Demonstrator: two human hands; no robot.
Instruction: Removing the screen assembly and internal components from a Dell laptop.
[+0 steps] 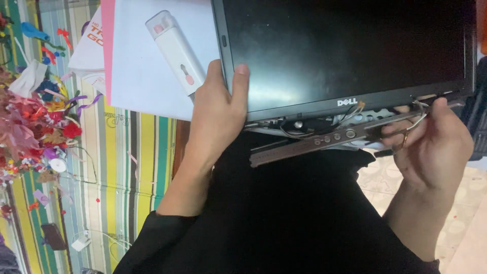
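My right hand (431, 147), frame right: fingers pinched shut on right end of loose hinge cover strip (324, 139). Strip long axis runs left-down across frame centre, away from grip, below laptop screen (345, 50). My left hand (215, 119), centre-left: closed over screen's lower-left bezel corner, nearer strip's free end. White cleaning pen (175, 50) upper left, on paper.

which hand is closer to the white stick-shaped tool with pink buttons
Left. The left hand grips the laptop screen's left edge, right beside the white tool's lower end. The right hand is far across, holding the loose button strip.
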